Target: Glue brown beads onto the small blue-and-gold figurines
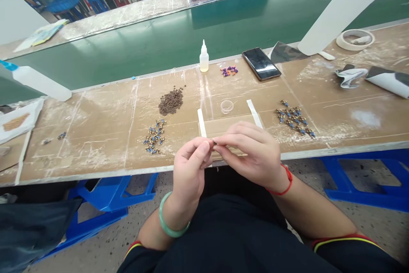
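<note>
My left hand (191, 166) and my right hand (251, 151) meet at the near edge of the workbench, fingertips pinched together on something tiny that I cannot make out. They hover over a cardboard pad (223, 127) held down by two strips of tape. A heap of small brown beads (171, 101) lies beyond the left hand. Left of the hands is a cluster of small blue-and-brass parts (154, 136). A second cluster of similar parts (295, 119) lies to the right. A small clear cap (226, 106) sits behind the pad.
A small glue bottle (203, 57), purple-orange bits (229, 70) and a black phone (261, 64) stand at the bench's far edge by the green conveyor belt (159, 38). Large white squeeze bottles (338, 11) lean at both ends. A tape roll (355, 38) lies far right. Blue stools (108, 194) stand underneath.
</note>
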Tool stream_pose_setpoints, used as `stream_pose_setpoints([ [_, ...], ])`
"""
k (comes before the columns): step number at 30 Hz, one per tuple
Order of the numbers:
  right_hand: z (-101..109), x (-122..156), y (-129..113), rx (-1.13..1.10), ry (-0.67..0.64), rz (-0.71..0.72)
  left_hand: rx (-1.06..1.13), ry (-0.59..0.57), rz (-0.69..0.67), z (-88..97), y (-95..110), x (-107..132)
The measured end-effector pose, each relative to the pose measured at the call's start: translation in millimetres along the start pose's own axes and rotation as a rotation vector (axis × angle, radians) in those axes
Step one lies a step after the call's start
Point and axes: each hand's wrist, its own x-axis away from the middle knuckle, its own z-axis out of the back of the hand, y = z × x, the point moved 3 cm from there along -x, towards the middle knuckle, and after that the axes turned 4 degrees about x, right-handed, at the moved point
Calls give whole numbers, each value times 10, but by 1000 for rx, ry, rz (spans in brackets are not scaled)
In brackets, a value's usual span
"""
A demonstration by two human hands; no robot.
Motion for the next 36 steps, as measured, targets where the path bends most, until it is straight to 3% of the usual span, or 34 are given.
stream_pose_setpoints([
  [7,29,-23,31,-18,-48,-10,-21,-8,-41,-18,28,10],
  [14,32,-28,34,-124,-25,-42,28,-46,102,-17,30,4],
  [20,59,-44,17,-148,-58,-64,99,-189,300,-27,-43,-31],
  [27,65,-46,-31,-196,-82,-75,184,-361,385,3,-120,-76],
  [36,77,-67,-61,-216,-142,-76,207,-377,373,34,-203,-110],
])
